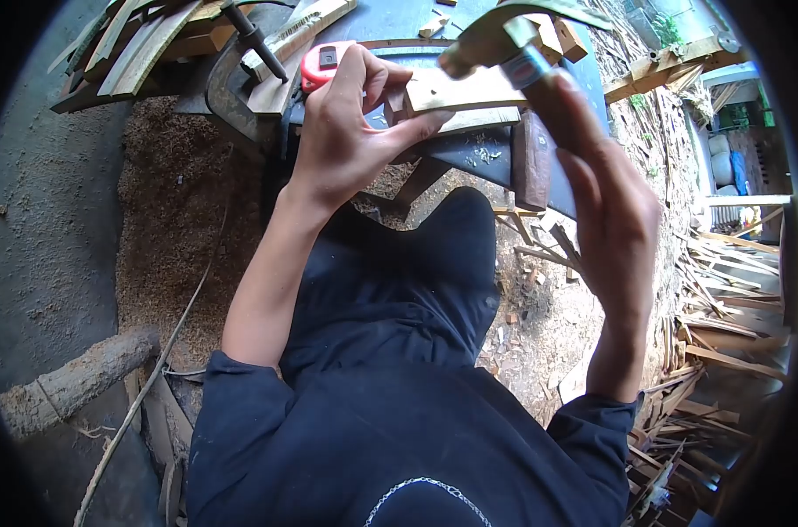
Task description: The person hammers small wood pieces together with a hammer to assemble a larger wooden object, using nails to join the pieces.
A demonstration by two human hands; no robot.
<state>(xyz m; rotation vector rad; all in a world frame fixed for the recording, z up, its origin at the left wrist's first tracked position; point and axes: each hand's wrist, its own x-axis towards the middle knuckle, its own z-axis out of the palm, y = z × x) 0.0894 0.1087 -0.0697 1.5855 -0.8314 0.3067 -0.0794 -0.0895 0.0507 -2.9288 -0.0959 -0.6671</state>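
Note:
My left hand grips the left end of a pale wooden piece, thumb below it and fingers above. My right hand is wrapped round the handle of a claw hammer, whose metal head is raised over the wooden piece, a little blurred. Just left of the wooden piece, partly behind my left hand, lies a red tape measure. A dark wooden block stands at the near edge of the blue work table, below the hammer handle.
A metal clamp holds wood at the table's left side. Wood strips are stacked at upper left. Beside a grey wall lies a thick pole. Wood scraps pile up on the right; sawdust covers the floor.

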